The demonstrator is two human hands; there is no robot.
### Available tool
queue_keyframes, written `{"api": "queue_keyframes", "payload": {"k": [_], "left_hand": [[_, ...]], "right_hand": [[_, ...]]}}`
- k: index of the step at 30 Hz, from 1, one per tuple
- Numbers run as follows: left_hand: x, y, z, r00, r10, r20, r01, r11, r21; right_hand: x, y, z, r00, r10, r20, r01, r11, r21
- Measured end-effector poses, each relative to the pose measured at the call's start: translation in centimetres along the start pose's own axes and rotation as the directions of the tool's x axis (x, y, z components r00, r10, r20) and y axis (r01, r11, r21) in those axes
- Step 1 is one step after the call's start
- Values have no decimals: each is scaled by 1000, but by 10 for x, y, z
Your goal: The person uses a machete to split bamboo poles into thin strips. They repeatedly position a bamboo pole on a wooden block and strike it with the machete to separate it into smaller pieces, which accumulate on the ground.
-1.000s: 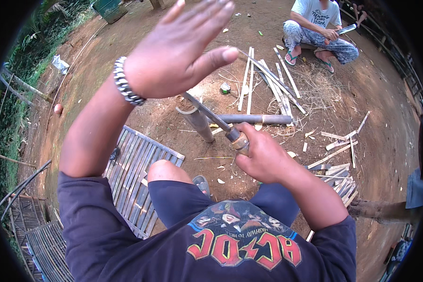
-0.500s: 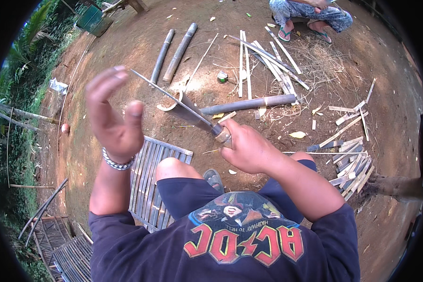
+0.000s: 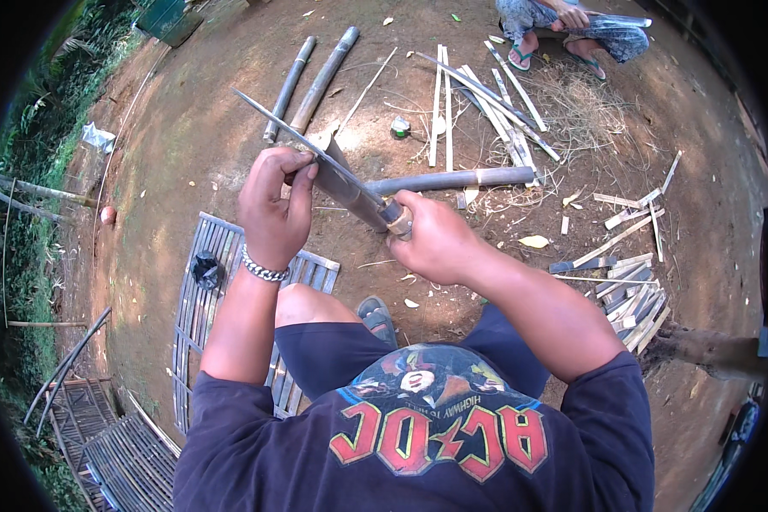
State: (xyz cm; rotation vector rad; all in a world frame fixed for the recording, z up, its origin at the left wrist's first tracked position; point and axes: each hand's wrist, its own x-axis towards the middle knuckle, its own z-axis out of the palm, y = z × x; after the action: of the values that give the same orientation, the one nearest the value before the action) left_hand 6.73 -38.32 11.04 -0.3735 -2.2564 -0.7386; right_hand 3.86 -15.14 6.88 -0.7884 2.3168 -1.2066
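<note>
My right hand (image 3: 435, 239) is wrapped round the short wooden handle of a machete (image 3: 264, 111). Its long blade slants up and to the left, lying across the end of a split bamboo piece (image 3: 343, 189). At that piece's left edge, beside the blade, is my left hand (image 3: 275, 205), thumb and fingers closed together on the bamboo. The fingers partly cover the contact. How deep the blade sits in the bamboo cannot be made out.
Ahead lie a bamboo pole (image 3: 461, 181), two more poles (image 3: 324, 77), pale strips (image 3: 495, 119) and a tape measure (image 3: 400, 128). Cut pieces are heaped right (image 3: 636, 294). A slatted bamboo panel (image 3: 200, 316) lies left, a black bag (image 3: 205, 270) on it. Another person (image 3: 572, 30) squats far right.
My left hand has come down and right from the raised, spread position to close on the bamboo by the blade. The machete and bamboo have shifted slightly. The other person's long piece now shows more.
</note>
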Motion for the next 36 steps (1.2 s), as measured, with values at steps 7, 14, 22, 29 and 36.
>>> {"api": "queue_keyframes", "payload": {"k": [7,14,22,29,36], "left_hand": [[1,-5,1,1000,-18,-5,18,999,-46],[-8,-23,-14,999,4,-34,-5,1000,-31],[8,-39,-16,997,-24,-70,19,997,-69],[16,-38,-2,999,34,-31,-37,995,-89],[-5,-35,54,954,-125,-273,43,957,-288]], "right_hand": [[3,-15,-21,999,36,35,-33,995,-99],[13,-25,-10,998,-42,46,43,999,-24],[50,34,58,998,40,50,-44,995,93],[49,38,54,991,119,58,-130,963,235],[68,30,35,975,213,-59,-211,976,44]]}}
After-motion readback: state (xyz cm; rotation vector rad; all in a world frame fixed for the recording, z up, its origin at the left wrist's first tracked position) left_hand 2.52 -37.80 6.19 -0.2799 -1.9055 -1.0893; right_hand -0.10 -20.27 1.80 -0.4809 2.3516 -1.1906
